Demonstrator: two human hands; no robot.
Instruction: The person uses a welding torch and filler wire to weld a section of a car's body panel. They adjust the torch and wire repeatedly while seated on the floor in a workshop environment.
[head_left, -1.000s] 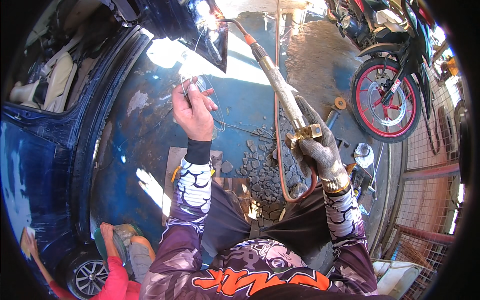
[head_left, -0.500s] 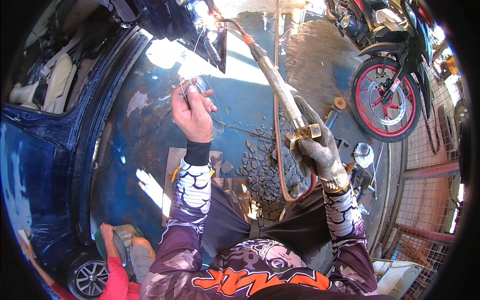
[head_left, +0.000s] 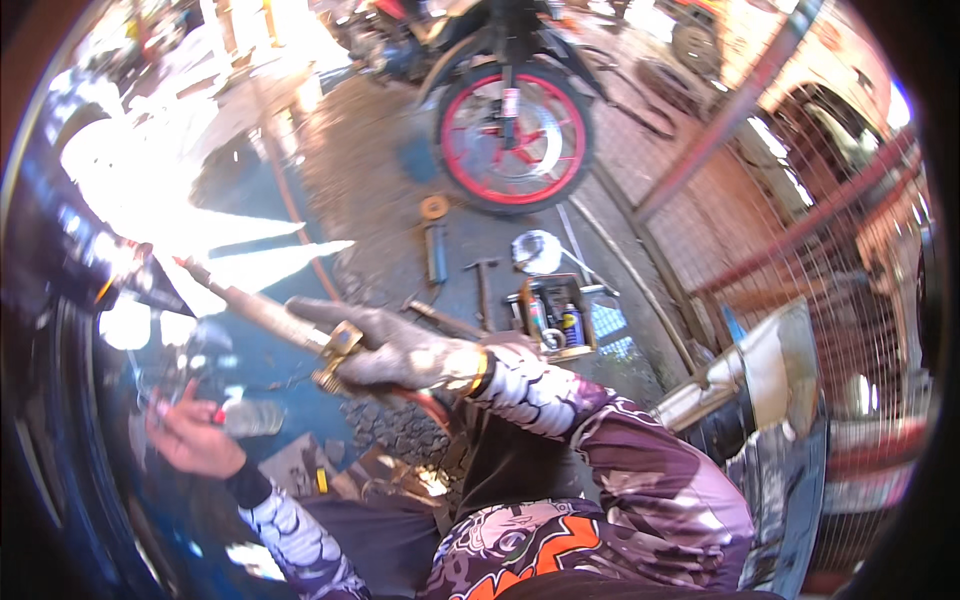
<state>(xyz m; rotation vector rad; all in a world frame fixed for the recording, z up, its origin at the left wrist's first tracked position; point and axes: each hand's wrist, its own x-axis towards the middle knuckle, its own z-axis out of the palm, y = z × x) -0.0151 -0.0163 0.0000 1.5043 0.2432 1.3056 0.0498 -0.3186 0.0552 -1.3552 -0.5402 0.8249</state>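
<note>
My right hand (head_left: 405,345), in a grey knit glove, is wrapped around a gas welding torch (head_left: 270,315) near its brass valves. The torch points to the upper left, its tip close to a dark metal panel corner (head_left: 165,290). Glare and motion blur hide whether the tip touches it. My bare left hand (head_left: 195,435) is lower left, below the panel, its thumb and fingers pinched around a thin wire (head_left: 135,372) that shows only faintly. Just beyond it lies a clear bottle (head_left: 252,418) with a red cap.
A motorcycle's red-rimmed front wheel (head_left: 515,140) stands ahead. On the floor are a hammer (head_left: 483,292), a blue-grey cylindrical tool (head_left: 435,252), a shiny silver roll (head_left: 537,252) and a toolbox (head_left: 558,315). Broken rubble (head_left: 395,432) lies between my knees. A mesh fence (head_left: 760,210) bounds the right.
My view has swung to the right, so both hands and the panel appear further left. The torch tip's bright glow at the panel has dimmed. The person in red has left the view.
</note>
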